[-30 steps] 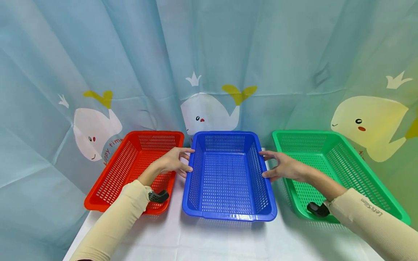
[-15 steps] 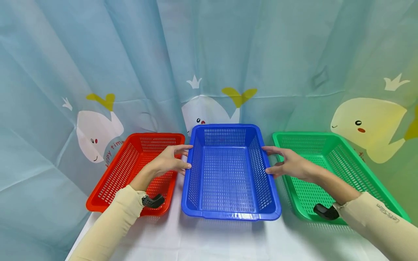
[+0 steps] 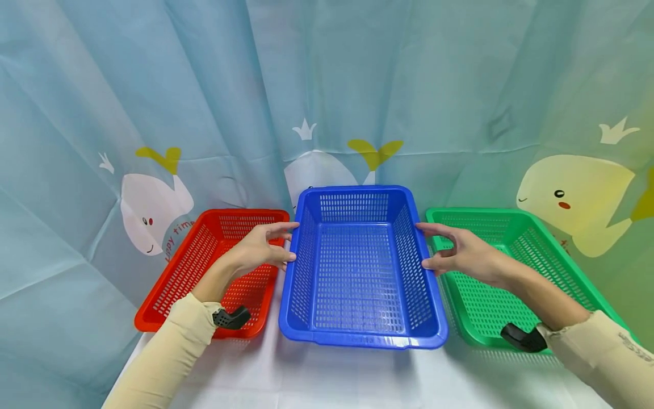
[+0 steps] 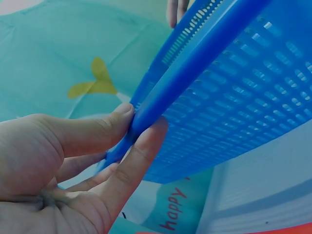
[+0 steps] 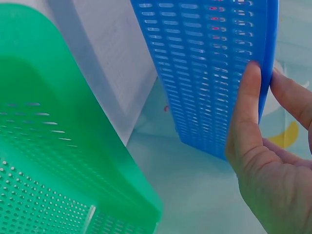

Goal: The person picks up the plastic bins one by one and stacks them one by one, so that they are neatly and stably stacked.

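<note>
A blue plastic basket (image 3: 357, 272) with slotted walls hangs raised above the white table, its inside bare. My left hand (image 3: 263, 247) pinches its left rim; in the left wrist view the thumb (image 4: 105, 129) lies on one side of that rim and a finger (image 4: 139, 156) on the other. My right hand (image 3: 460, 255) pinches the opposite rim, and the right wrist view shows that hand (image 5: 278, 161) with the rim between thumb and finger. Part of the basket's underside is hidden in the head view.
A red basket (image 3: 174, 284) stands at the left, partly behind my left arm. At the right stands a green basket (image 3: 552, 261), partly behind my right arm. The white table (image 3: 332, 380) shows in front, and a blue curtain (image 3: 434, 85) with printed whales hangs behind.
The blue basket has risen off the table toward my head and looks larger. Both hands have moved up with it, keeping hold of its rims. The red and green baskets stay put.
</note>
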The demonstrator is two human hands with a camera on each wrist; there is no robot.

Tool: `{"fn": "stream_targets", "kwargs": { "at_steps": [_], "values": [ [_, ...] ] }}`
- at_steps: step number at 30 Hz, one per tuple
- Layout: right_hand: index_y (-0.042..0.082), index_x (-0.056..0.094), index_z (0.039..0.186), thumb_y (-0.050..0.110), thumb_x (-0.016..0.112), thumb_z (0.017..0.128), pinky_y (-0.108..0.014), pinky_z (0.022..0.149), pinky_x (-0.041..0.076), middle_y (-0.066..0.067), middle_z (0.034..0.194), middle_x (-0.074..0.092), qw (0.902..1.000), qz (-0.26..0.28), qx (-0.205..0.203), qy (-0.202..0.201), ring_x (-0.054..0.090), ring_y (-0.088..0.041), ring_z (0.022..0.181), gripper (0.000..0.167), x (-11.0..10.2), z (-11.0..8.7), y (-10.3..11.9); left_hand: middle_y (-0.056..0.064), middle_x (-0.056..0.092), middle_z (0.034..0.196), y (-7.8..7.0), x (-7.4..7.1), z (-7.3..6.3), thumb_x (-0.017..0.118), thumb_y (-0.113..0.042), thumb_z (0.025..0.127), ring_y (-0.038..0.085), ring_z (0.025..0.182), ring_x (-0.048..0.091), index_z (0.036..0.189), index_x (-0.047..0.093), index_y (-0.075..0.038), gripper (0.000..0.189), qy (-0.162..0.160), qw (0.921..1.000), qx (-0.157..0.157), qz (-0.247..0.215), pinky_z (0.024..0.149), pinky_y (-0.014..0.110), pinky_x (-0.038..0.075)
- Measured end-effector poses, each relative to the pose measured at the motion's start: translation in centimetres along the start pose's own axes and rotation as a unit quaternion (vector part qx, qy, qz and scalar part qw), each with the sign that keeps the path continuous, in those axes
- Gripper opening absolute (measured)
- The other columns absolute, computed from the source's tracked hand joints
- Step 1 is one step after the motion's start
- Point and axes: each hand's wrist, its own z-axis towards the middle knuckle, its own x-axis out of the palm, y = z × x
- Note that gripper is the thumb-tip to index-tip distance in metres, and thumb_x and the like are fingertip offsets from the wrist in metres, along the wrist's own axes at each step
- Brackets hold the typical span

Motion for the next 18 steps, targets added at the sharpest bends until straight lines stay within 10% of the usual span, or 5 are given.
{"fn": "stream_targets", "kwargs": {
  "at_steps": [18],
  "values": [
    [0.010,0.022,0.164,0.016,0.079,0.092,-0.039,0.088,0.057,-0.021,0.161,0.028,0.9999,-0.008,-0.007,-0.010,0.072,-0.032,0.087,0.093,0.71,-0.13,-0.29,0.019,0.059,0.129,0.79,-0.29,0.26,0.079,-0.002,0.089,0.036,0.093,0.074,0.152,0.051,-0.019,0.071,-0.009,0.9998,0.001,0.015,0.082,0.048,0.062]
  ]
}}
